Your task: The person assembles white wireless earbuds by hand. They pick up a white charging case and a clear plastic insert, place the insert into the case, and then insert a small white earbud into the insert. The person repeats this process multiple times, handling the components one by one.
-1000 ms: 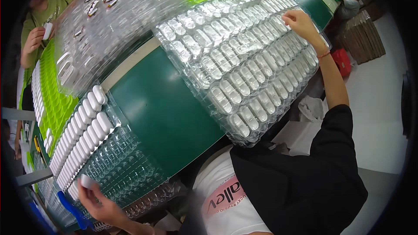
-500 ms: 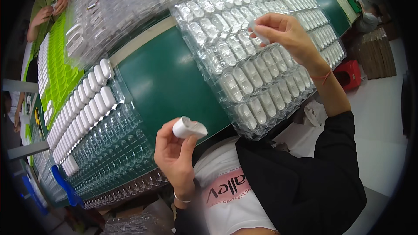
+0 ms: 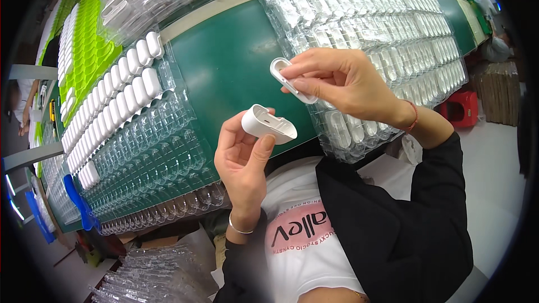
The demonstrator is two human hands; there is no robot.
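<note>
Fingers (image 3: 229, 133) curled, my left hand (image 3: 241, 165) grips a hollow white plastic shell (image 3: 258, 123) before me while my right hand (image 3: 353, 87) pinches a white oval plastic piece (image 3: 278, 69) nearby, which a slack pinch could drop.

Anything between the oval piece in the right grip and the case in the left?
Nothing visible: the white oval piece in the right grip and hollow white case in the left grip have an open gap between them, green tabletop behind.
</note>
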